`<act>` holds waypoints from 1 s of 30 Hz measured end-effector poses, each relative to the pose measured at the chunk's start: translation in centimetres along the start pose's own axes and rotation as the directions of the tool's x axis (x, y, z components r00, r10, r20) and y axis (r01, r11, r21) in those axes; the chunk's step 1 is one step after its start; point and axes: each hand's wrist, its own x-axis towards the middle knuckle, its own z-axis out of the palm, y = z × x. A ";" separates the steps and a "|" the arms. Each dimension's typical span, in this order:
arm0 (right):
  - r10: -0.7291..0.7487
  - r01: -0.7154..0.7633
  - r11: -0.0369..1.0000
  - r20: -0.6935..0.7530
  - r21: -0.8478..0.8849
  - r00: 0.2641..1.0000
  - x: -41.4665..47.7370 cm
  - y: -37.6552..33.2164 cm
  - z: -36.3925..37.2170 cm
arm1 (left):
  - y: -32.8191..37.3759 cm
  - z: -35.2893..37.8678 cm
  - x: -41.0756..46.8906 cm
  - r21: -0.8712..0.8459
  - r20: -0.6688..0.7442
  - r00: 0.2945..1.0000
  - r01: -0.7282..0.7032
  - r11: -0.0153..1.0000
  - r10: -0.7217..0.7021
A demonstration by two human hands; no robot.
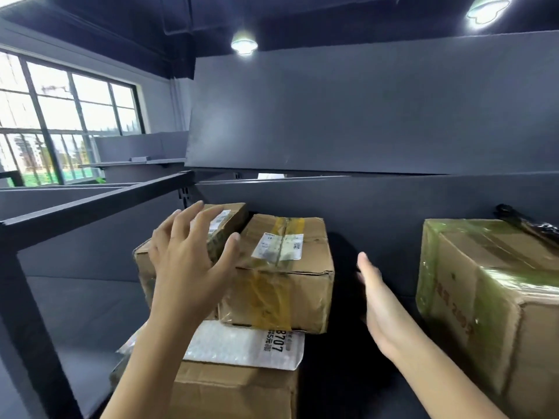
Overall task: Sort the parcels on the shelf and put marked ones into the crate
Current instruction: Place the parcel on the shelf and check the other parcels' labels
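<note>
Under the left hand [187, 261], brown cardboard parcels [284, 267] carry yellow tape and white labels; right of the right hand [381, 303], green-tinted wrap covers a brown box [490, 297].

Both hands were spread, holding nothing: the left hand [187, 261] over a taped brown cardboard box [287, 276] near the dark shelf's [75, 313] back, the right hand [381, 300] beside it.

"8707" printed on white bubble mailer [242, 346], box labels too blurred to read

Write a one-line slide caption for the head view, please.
Both open hands, left and right, reach toward a taped box stacked on the shelf.
</note>
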 end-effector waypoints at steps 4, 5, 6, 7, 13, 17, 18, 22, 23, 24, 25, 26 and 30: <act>-0.326 0.294 0.884 -0.028 -0.364 0.945 -4.2 -2.2 -2.0 | 5.8 1.9 -1.2 -0.308 0.044 0.983 -0.159 0.938 0.181; -0.397 0.358 0.812 0.014 -0.461 0.918 -5.4 -2.9 -3.0 | 7.5 2.7 -1.6 -0.377 0.048 0.974 -0.186 0.908 0.219; -0.462 0.405 0.724 0.044 -0.559 0.886 -6.7 -3.7 -4.1 | 9.1 3.6 -2.0 -0.442 0.057 0.967 -0.200 0.875 0.250; -0.522 0.432 0.625 0.063 -0.651 0.850 -8.0 -4.7 -5.1 | 10.7 4.6 -2.5 -0.500 0.076 0.958 -0.205 0.842 0.278; -0.723 0.218 0.459 -0.220 -0.861 0.655 -10.2 -7.8 -15.3 | 19.0 10.0 -4.7 -0.691 0.200 0.867 -0.205 0.693 0.456; -0.601 -0.127 0.473 -0.425 -0.872 0.677 -8.6 -7.5 -23.9 | 22.4 12.7 -5.4 -0.738 0.311 0.804 -0.131 0.662 0.506; -0.559 -0.191 0.452 -0.444 -0.871 0.700 -8.2 -7.3 -25.5 | 22.9 13.2 -5.3 -0.744 0.361 0.791 -0.075 0.664 0.494; -0.465 -0.306 0.242 -0.387 -0.921 0.796 -7.0 -5.8 -29.0 | 23.3 15.2 -4.5 -0.737 0.526 0.751 0.167 0.655 0.400; -0.455 -0.295 0.211 -0.361 -0.932 0.814 -6.7 -5.5 -29.2 | 23.1 15.5 -4.3 -0.729 0.547 0.745 0.199 0.655 0.382; -0.459 -0.279 0.195 -0.339 -0.940 0.822 -6.4 -5.3 -29.2 | 23.0 15.7 -4.2 -0.724 0.565 0.741 0.232 0.650 0.364; -0.477 -0.270 0.184 -0.326 -0.945 0.816 -6.3 -5.2 -29.1 | 22.8 15.7 -4.1 -0.721 0.579 0.738 0.266 0.640 0.346; -0.512 -0.278 0.176 -0.329 -0.944 0.793 -6.1 -5.1 -28.9 | 22.6 15.7 -4.0 -0.721 0.591 0.736 0.298 0.625 0.331; -0.771 -0.259 0.242 -0.347 -0.935 0.535 -6.5 -5.5 -27.5 | 21.7 15.7 -3.7 -0.701 0.672 0.693 0.483 0.524 0.261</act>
